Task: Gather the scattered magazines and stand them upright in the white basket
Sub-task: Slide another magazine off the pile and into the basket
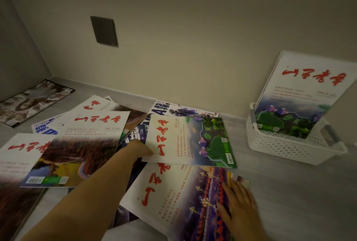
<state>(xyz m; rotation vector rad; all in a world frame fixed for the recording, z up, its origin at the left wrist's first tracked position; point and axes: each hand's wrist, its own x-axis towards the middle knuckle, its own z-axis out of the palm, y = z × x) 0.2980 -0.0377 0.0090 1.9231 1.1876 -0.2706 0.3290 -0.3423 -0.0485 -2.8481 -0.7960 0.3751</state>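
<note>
my left hand (142, 149) pinches the edge of the green-cover magazine (193, 142) on the floor (289, 192) left of the white basket (280, 144), right hand (239, 204) flat on the flower-field magazine (179, 192); likely light, floppy, slick: grip spine.

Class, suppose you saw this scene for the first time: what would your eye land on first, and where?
A sprawl of magazines with red brush titles covers the floor centre and left. At right by the wall, the white basket holds one standing magazine. The left hand grips the green-cover magazine in the middle; the right hand rests flat on the purple-field magazine.
</note>
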